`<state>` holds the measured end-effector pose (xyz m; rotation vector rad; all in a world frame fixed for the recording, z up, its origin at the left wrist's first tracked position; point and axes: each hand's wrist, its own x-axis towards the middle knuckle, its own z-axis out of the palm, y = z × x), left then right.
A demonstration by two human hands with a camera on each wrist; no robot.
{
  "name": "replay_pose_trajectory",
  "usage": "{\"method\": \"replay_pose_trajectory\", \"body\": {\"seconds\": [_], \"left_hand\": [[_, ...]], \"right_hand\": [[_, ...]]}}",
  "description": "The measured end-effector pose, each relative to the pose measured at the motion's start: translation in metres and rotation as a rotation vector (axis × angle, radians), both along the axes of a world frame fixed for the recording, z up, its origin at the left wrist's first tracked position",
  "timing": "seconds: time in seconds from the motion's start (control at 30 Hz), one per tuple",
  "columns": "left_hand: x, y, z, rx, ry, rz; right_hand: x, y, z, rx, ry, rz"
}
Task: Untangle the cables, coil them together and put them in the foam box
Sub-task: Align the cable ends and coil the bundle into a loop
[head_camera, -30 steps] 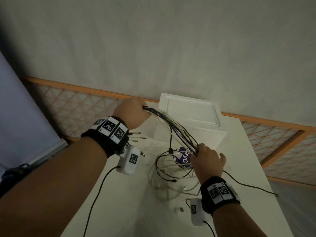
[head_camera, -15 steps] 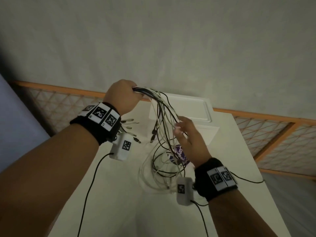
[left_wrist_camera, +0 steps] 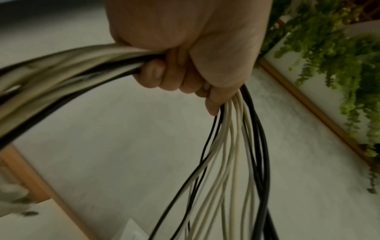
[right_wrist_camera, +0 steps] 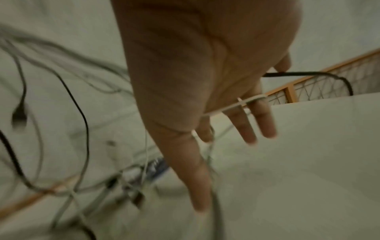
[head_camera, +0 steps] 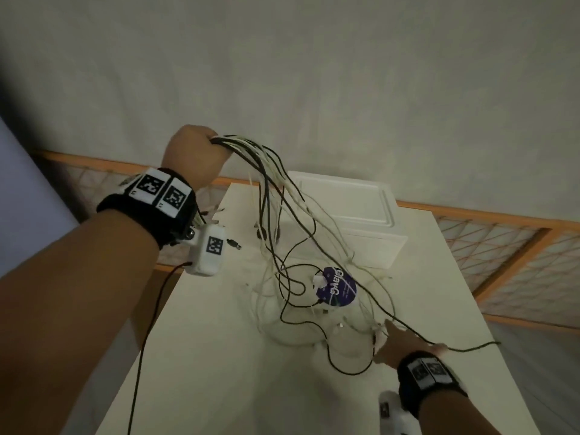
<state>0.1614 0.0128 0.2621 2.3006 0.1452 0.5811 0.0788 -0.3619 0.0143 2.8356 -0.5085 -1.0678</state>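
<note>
Head view: left hand [head_camera: 196,155] is raised above the white worktop [head_camera: 194,356], its fingers [left_wrist_camera: 153,71] clamped around a bundle of thin black and off-white cables [head_camera: 270,171]. The strands fan down from the fist into a loose tangle lying on the worktop around a purple round label [head_camera: 337,285]. Right hand [head_camera: 397,345] is low at the near right of the tangle, fingers [right_wrist_camera: 249,123] spread and straight; an off-white strand crosses them and a black strand runs past the outer finger, with no closed grip evident. White foam box [head_camera: 370,246] stands behind the tangle with its white lid [head_camera: 345,200] on top, so it appears closed.

Risk assessment: loops remain crossed, so further lifting would likely tighten knots. Strands draped over the spread fingers could snag. Dangling connectors may catch on the worktop edge or the box.
</note>
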Motion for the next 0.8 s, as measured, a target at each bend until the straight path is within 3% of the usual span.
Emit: {"method": "replay_pose_trajectory", "body": {"seconds": [0.07, 0.13, 0.23, 0.3, 0.33, 0.37, 0.43, 0.5, 0.6, 0.7, 0.8], "left_hand": [[-0.001, -0.007, 0.0, 0.013, -0.002, -0.021], [-0.002, -0.014, 0.003, 0.018, -0.015, -0.048], [-0.005, -0.025, 0.007, 0.044, -0.042, -0.095], [-0.01, -0.035, 0.01, 0.054, -0.069, -0.138], [-0.013, -0.04, 0.011, 0.052, -0.087, -0.167], [-0.015, -0.045, 0.013, 0.043, -0.105, -0.199], [-0.019, -0.052, 0.016, 0.01, -0.121, -0.244], [-0.019, -0.049, 0.018, -0.044, -0.115, -0.243], [-0.021, -0.028, 0.009, -0.056, -0.035, -0.184], [-0.024, 0.0, -0.012, -0.006, 0.067, -0.101], [-0.028, 0.03, -0.023, -0.049, 0.068, 0.012]], "right_hand": [[0.009, 0.013, 0.021, 0.129, 0.015, 0.068], [0.017, 0.035, 0.053, 0.21, -0.108, 0.183], [0.024, 0.077, 0.112, 0.372, -0.59, 0.351], [0.025, 0.11, 0.135, 0.763, -0.95, 0.338], [0.027, 0.126, 0.142, 0.972, -0.986, 0.306], [0.03, 0.144, 0.138, 1.123, -0.908, 0.264], [0.033, 0.168, 0.113, 1.215, -0.665, 0.21], [0.04, 0.17, 0.067, 0.993, -0.545, 0.239], [0.042, 0.135, 0.02, 0.662, -0.512, 0.262], [0.036, 0.074, 0.006, 0.25, -0.501, 0.32], [0.014, 0.0, -0.004, -0.14, -0.346, 0.32]]}}
